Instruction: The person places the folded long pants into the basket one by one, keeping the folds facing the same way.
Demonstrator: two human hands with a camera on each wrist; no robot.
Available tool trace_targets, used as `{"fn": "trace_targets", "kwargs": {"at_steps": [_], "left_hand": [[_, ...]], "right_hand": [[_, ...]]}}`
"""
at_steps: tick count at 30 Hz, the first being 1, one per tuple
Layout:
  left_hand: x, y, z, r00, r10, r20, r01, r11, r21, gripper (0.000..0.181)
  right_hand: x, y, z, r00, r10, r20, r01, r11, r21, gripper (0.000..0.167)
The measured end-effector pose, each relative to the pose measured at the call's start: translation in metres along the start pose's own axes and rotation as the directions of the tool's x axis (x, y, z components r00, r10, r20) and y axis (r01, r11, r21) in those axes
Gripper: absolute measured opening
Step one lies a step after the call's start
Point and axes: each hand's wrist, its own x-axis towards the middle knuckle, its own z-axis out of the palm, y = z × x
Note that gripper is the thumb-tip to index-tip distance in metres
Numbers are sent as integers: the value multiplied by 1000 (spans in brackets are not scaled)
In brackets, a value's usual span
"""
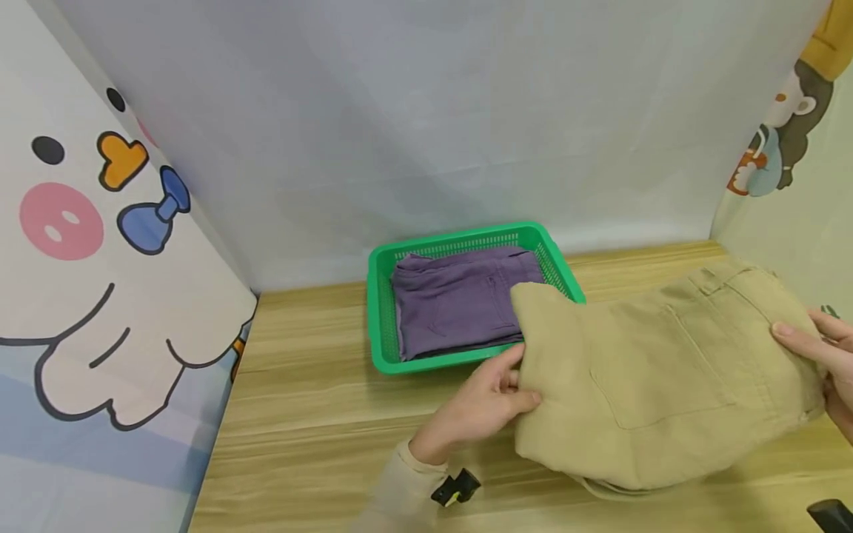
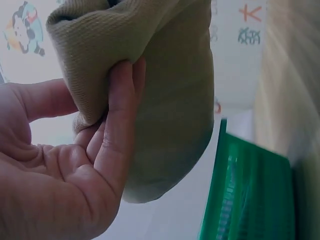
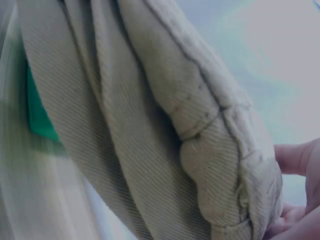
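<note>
Folded khaki trousers [image 1: 660,377] are held up off the table between both hands, a back pocket and belt loops facing up. My left hand [image 1: 483,400] pinches the folded leg end, thumb on one side and fingers on the other, as the left wrist view also shows. At the waistband end, my right hand [image 1: 823,363] grips the cloth with the thumb on top. The right wrist view shows the layered folds and waistband of the trousers [image 3: 150,125] up close. Purple folded trousers [image 1: 460,300] lie in a green plastic basket [image 1: 376,311], whose near right corner is hidden by the khaki cloth.
The wood-grain table [image 1: 300,414] extends left of the basket and in front of it. Behind stands a pale curtain-like wall [image 1: 433,133]. A printed cartoon panel [image 1: 80,296] borders the left side, and another printed panel [image 1: 793,215] the right.
</note>
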Motion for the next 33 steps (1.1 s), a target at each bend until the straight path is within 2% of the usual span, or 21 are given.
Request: {"fn": "trace_targets", "kwargs": {"at_steps": [2, 3, 4, 6, 9, 10, 12, 16, 18, 20, 23, 27, 30, 33], "left_hand": [[-4, 1, -12, 1000, 6, -26, -5, 1000, 5, 71], [-6, 1, -17, 999, 9, -42, -9, 1000, 7, 71], [-7, 2, -23, 998, 15, -60, -15, 1000, 8, 72], [-10, 3, -35, 995, 20, -102, -18, 1000, 12, 73], [-13, 5, -52, 985, 29, -173, -24, 999, 29, 75], [-14, 5, -58, 980, 26, -197, -20, 999, 32, 75], [-15, 6, -71, 968, 17, -251, -8, 999, 35, 76], [-19, 8, -95, 937, -9, -348, 19, 999, 26, 76], [-21, 8, -106, 920, -17, -392, 23, 1000, 10, 77], [-23, 8, -116, 900, -26, -434, 28, 1000, -2, 77], [-24, 5, -131, 887, -34, -461, 33, 999, -10, 77], [-25, 2, -154, 874, -39, -484, 50, 999, 10, 78], [-25, 0, -169, 847, -47, -529, 59, 998, 6, 80], [-21, -5, -177, 822, -61, -566, 71, 997, -4, 80]], "right_hand": [[1, -8, 18, 1000, -15, 9, 15, 999, 39, 51], [2, -12, 26, 1000, -13, 14, 13, 1000, 1, 56], [4, -16, 34, 1000, 5, 21, -5, 1000, -25, 65], [10, -21, 46, 999, 26, 38, -26, 1000, -17, 77], [22, -27, 64, 995, 77, 66, -79, 996, 29, 83], [26, -29, 69, 993, 94, 76, -99, 993, 71, 82], [35, -33, 80, 988, 119, 97, -130, 985, 116, 69], [53, -39, 103, 980, 153, 125, -167, 980, 110, 38], [62, -42, 115, 980, 155, 129, -164, 984, 69, 43], [72, -43, 127, 981, 152, 124, -155, 988, 14, 58], [86, -43, 141, 984, 137, 111, -127, 987, -96, 80], [103, -39, 158, 988, 114, 103, -85, 965, -248, 81], [115, -32, 171, 990, 98, 104, -60, 946, -318, 77], [127, -23, 182, 992, 86, 91, -48, 933, -356, 73]]}}
